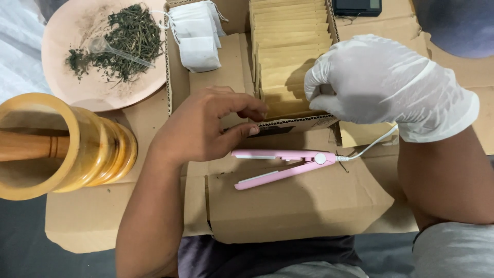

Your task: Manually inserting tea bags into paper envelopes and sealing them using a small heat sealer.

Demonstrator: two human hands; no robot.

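Head view, looking down on flattened cardboard [288, 206]. Left hand [206, 128], bare, rests near centre; fingers curled, thumb and forefinger tips close together at the near edge of the open box [177, 77]; whether anything is pinched between them cannot be told. Right hand [381, 82], in a white glove, at about 2 o'clock from centre; fingertips bent down onto the front of the row of brown paper envelopes [288, 46], grip narrow, seemingly on the nearest envelope's top edge (not certain it is actually held).

Envelopes stand upright in a packed row in the right part of the box, running from centre toward 12 o'clock; beside them, at 11 o'clock, a small stack of white filter bags with strings [198, 36] in the left part of the same box.

Pink mini heat sealer [280, 164] lies on the cardboard just at 6 o'clock of both hands, its arms open in a narrow V, white cord [368, 146] leading off toward 3 o'clock under the right wrist; neither hand touches it.

At 10 o'clock, pink plate [62, 46] with dried green herb [123, 38] and a clear plastic spoon [116, 51] on it. At 9 o'clock, wooden mortar [77, 149] on its side, pestle [25, 146] inside. Dark device [356, 6] at 12 o'clock, cut off by the frame.
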